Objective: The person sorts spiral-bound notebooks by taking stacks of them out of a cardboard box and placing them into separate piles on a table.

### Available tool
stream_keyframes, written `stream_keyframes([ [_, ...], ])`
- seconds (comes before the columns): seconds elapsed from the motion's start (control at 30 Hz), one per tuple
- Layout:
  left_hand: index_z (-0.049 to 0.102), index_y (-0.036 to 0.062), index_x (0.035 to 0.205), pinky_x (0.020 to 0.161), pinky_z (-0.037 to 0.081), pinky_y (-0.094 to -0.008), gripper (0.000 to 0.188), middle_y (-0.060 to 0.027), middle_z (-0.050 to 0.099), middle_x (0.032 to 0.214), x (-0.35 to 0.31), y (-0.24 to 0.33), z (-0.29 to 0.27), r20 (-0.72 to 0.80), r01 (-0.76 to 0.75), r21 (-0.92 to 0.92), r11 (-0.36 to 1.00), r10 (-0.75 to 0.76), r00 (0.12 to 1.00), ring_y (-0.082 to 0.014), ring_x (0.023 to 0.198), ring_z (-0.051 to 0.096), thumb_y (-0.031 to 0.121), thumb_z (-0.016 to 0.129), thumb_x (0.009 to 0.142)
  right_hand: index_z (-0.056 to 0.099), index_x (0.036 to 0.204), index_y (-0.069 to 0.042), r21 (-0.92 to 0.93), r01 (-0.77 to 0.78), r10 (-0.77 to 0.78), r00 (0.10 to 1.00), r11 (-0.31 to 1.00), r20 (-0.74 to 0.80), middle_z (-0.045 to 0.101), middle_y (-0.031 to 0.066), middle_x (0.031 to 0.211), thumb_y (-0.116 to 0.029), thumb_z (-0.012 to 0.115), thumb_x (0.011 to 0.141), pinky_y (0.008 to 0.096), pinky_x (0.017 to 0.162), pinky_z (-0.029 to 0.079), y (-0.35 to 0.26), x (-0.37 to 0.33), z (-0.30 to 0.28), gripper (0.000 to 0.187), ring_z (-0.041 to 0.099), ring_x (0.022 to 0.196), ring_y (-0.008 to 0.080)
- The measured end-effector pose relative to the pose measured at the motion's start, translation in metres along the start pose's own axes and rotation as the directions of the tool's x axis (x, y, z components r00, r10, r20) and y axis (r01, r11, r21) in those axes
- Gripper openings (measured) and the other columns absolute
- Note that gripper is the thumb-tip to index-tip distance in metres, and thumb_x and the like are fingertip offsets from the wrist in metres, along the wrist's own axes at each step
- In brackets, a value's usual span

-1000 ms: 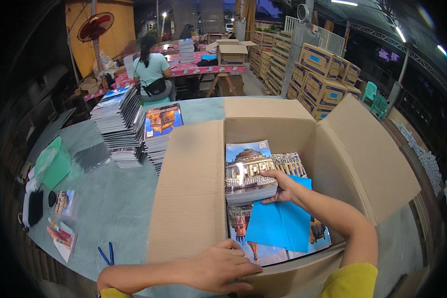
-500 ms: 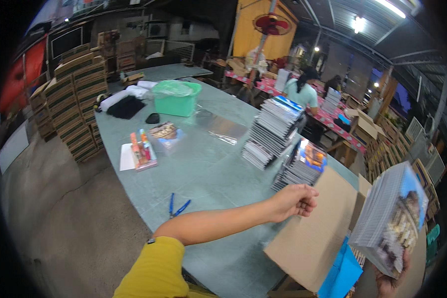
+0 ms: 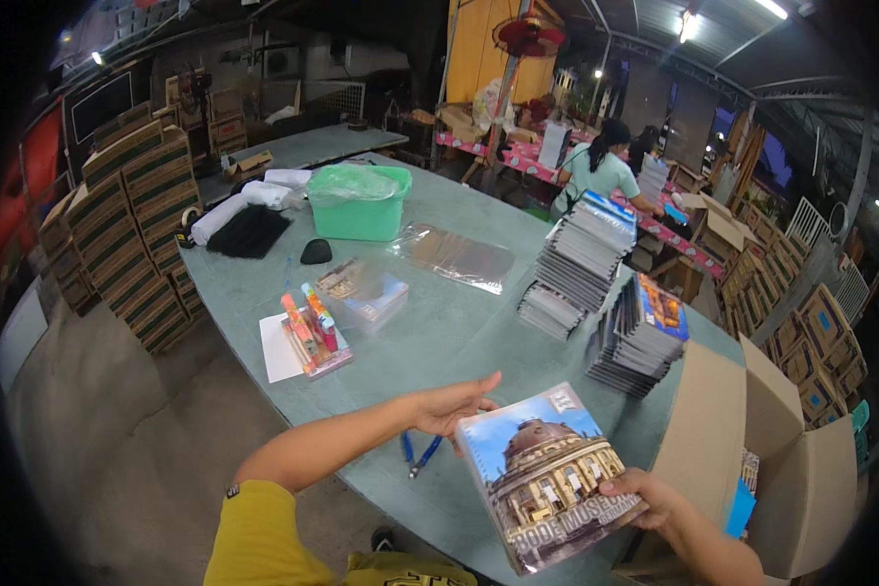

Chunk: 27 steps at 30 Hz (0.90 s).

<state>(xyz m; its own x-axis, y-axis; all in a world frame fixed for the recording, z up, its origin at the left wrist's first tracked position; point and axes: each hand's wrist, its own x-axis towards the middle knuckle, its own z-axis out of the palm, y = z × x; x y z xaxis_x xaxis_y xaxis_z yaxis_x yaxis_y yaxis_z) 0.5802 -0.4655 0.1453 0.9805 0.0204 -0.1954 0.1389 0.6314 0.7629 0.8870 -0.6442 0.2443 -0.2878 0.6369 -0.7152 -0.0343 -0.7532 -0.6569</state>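
A thick stack of spiral-bound notebooks (image 3: 547, 469) with a domed building on its cover is tilted in front of me, over the near table edge. My right hand (image 3: 645, 496) grips its right side, thumb on the cover. At the upper left corner is my left hand (image 3: 454, 405), thumb stretched away and some fingertips hidden by the stack. Blue-handled pliers (image 3: 420, 455) lie on the table just under my left wrist. To the right, an open cardboard box (image 3: 713, 400) has its flaps out, with blue and patterned items partly showing inside.
Tall notebook piles (image 3: 581, 259) and a shorter pile (image 3: 640, 337) stand beyond the stack. Wrapped notebooks (image 3: 366, 298), colourful tubes (image 3: 313, 327), clear plastic sleeves (image 3: 459, 256) and a green bin (image 3: 361, 210) occupy the table. A person (image 3: 596, 171) works at the far table.
My right hand has brought the notebook stack from beside the box leftward over the table edge. My left hand has left the box flap and come to the stack's corner. The view has shifted.
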Motion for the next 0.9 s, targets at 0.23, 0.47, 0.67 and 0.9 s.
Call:
stream_keyframes([
  [0.23, 0.022, 0.0015, 0.139, 0.104, 0.030, -0.0403, 0.081, -0.0182, 0.040, 0.134, -0.038, 0.029, -0.030, -0.273, -0.172, 0.435, 0.884, 0.311, 0.910, -0.0268, 0.124, 0.039, 0.054, 0.051, 0.085, 0.043, 0.123, 0.006, -0.513, -0.205, 0.319, 0.937, 0.834, 0.144, 0.058, 0.0133, 0.110, -0.018, 0.073, 0.071, 0.0325, 0.076, 0.051, -0.060, 0.070, 0.071, 0.065, 0.059, 0.095, 0.0207],
  [0.47, 0.036, -0.0052, 0.125, 0.087, 0.043, -0.0366, 0.093, -0.0233, 0.055, 0.114, -0.007, -0.003, 0.000, -0.040, 0.043, 0.922, 0.384, -0.017, 0.999, -0.0336, 0.104, 0.054, 0.049, 0.077, 0.061, 0.048, 0.120, 0.002, -0.978, -0.128, 0.550, 0.835, 0.163, -0.018, 0.060, 0.0168, 0.105, -0.035, 0.076, 0.066, 0.0364, 0.075, 0.050, -0.116, 0.154, 0.115, 0.071, 0.058, 0.096, 0.0247],
  [0.67, 0.044, -0.0062, 0.122, 0.084, 0.046, -0.0323, 0.074, -0.0150, 0.056, 0.114, -0.029, -0.040, -0.059, -0.357, -0.207, 0.378, 0.902, 0.349, 0.867, -0.0222, 0.098, 0.057, 0.036, 0.075, 0.070, 0.058, 0.107, 0.001, -0.985, 0.162, -0.464, 0.869, -0.063, 0.172, 0.063, 0.0170, 0.099, -0.038, 0.068, 0.072, 0.0395, 0.075, 0.047, -0.224, 0.196, 0.118, 0.054, 0.061, 0.089, 0.0304],
  [0.9, 0.050, 0.0031, 0.118, 0.076, 0.054, -0.0355, 0.049, -0.0115, 0.062, 0.103, -0.153, 0.027, -0.131, -0.891, -0.588, 0.146, 0.796, 0.364, 0.271, -0.0223, 0.090, 0.063, 0.018, 0.071, 0.076, 0.057, 0.092, 0.002, -0.919, 0.393, -0.766, 0.601, 0.033, 0.229, 0.059, 0.0087, 0.082, -0.012, 0.062, 0.078, 0.0258, 0.069, 0.046, -0.275, 0.072, 0.155, 0.021, 0.059, 0.076, 0.0129],
])
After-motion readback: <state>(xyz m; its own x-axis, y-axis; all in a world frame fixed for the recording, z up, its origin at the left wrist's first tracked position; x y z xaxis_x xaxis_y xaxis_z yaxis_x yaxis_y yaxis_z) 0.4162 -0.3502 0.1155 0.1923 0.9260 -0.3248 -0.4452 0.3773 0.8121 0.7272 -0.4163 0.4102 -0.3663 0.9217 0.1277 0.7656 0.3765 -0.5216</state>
